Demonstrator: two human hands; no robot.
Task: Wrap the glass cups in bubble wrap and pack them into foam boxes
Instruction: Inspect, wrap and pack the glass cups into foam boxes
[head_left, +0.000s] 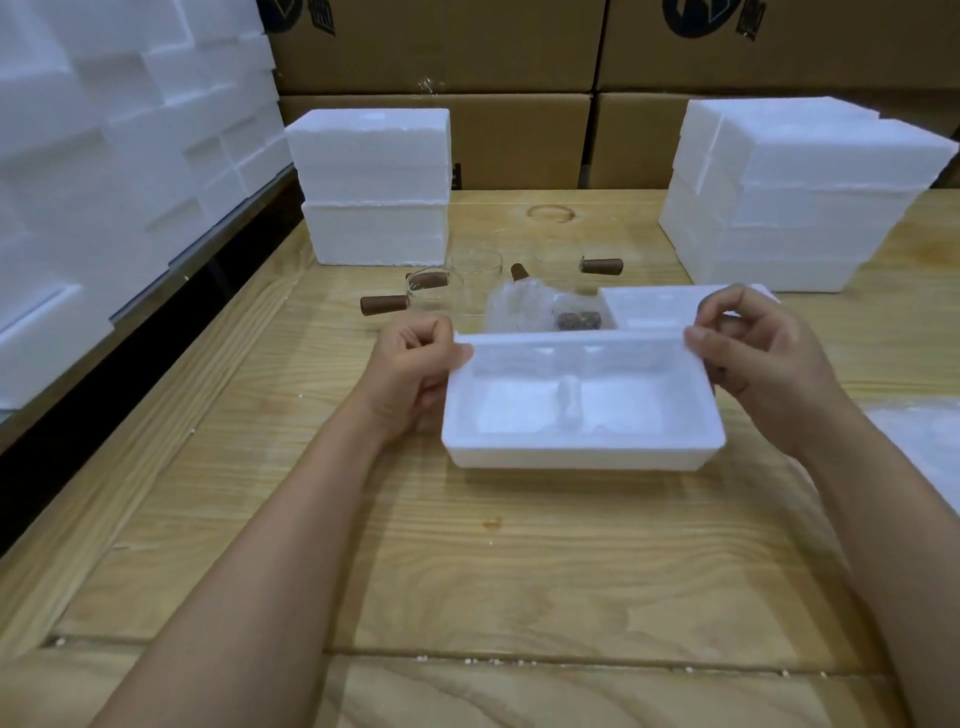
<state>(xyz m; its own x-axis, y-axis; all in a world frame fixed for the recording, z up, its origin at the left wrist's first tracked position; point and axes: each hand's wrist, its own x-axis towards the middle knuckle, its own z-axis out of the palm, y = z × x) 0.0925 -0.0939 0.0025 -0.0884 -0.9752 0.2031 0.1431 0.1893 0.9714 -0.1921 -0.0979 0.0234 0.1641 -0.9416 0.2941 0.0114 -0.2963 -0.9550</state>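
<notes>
A wooden bench (467, 571) is shown backed by cartons (519, 140), with foam stacks (371, 187) set at its far left and far right. A two-pocket foam tray (582, 452) is held at the centre, its near edge low to the bench and its far rim tipped up. Just behind it a box (649, 306) is partly hidden, and a wrapped cup (524, 306) is seen at that box's left end. Bare cups (475, 283) with brown handles are stood farther back, between the stacks. A sheet of wrap (924, 441) is glimpsed at the right edge.

The tray's far rim is pinched at its left end by the left grip (410, 369), fingers curled, and at its right end by the right grip (753, 353), between thumb and fingertips.

The tray's long axis is laid left to right, spanned evenly by both grips. The box lies directly beyond it, away from the person and roughly parallel. If the tray is meant as that box's lid, a forward carry and a turn-over are likely called for. The bare cups are nearer the left grip.
</notes>
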